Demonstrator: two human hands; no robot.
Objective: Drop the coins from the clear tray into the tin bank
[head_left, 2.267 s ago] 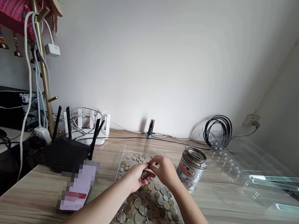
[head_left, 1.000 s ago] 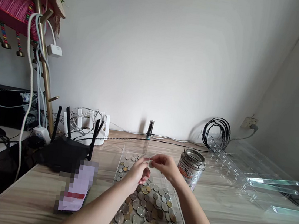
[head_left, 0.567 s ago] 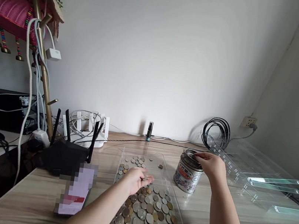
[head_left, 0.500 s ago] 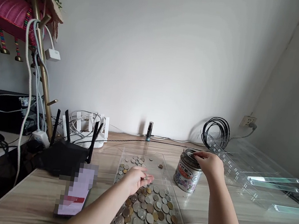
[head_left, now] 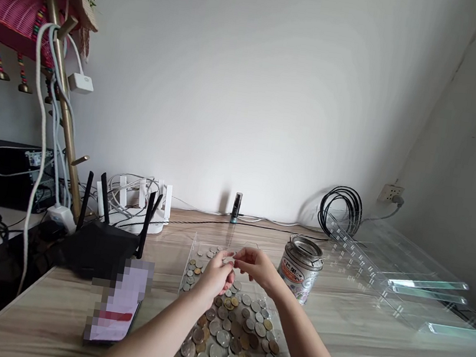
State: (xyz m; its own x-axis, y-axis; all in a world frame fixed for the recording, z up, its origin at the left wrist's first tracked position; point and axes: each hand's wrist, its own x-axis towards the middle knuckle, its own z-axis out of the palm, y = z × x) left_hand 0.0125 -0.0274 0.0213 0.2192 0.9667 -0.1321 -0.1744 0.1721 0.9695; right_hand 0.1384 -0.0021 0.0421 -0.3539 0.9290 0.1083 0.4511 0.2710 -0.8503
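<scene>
A clear tray (head_left: pixel 187 266) in front of me holds several loose coins (head_left: pixel 232 339), silver and brass. Above its middle my left hand (head_left: pixel 215 275) is curled, palm partly up, apparently cupping coins. My right hand (head_left: pixel 254 266) meets it, thumb and fingertips pinched at the left hand's fingers, on what looks like a coin. To the right of the tray stands a printed metal tin (head_left: pixel 299 268) with a slotted lid, a hand's width from my right hand.
A phone (head_left: pixel 116 308) lies left of the tray. Behind it sit a black router (head_left: pixel 104 242) and a white router (head_left: pixel 138 205) with cables. Clear acrylic racks (head_left: pixel 389 273) fill the right side. A small dark bottle (head_left: pixel 236 207) stands by the wall.
My right hand was at the tin's lid half a second ago and has come back left to meet my left hand over the tray. The left hand rose slightly.
</scene>
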